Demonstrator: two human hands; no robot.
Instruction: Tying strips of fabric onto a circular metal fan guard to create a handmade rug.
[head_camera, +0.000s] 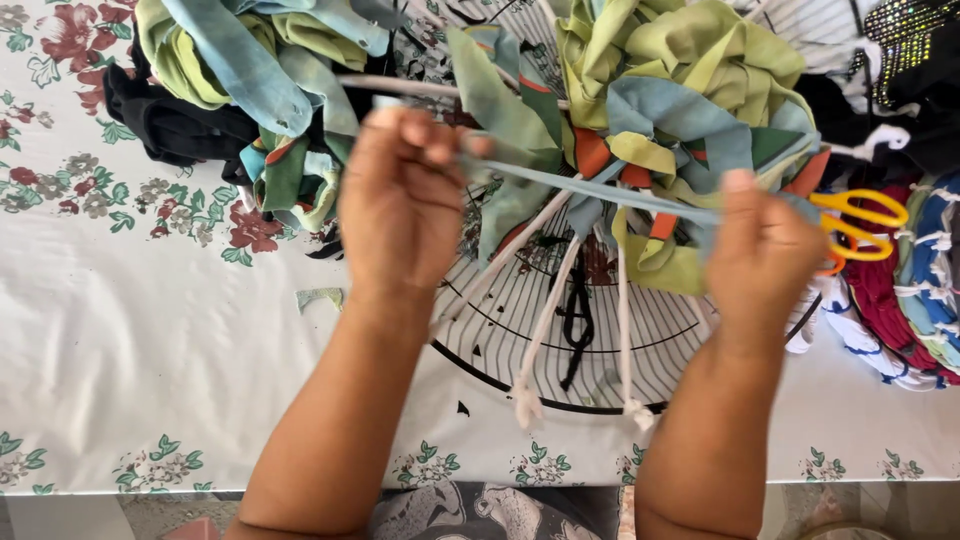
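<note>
Stretching a blue-grey fabric strip (600, 195) taut between your two hands at mid-frame.

Your left hand (400, 200) is clenched around one end at centre left; your right hand (765, 250) pinches the other end at centre right. Beneath them lies a round wire fan guard (560, 340) with cream cords (545, 320) knotted on it, upon a floral tablecloth (150, 300). Just beyond your right hand sit orange-handled scissors (860, 225); green and blue fabric scraps (680, 70) heap across the upper frame.

Two hands: left hand (400, 205) and right hand (762, 262). One blue strip (600, 193) is stretched between them. One wire grille (560, 330), one pair of scissors (860, 225), three white cords (545, 315) hanging from the grille, one floral tablecloth (150, 330).
</note>
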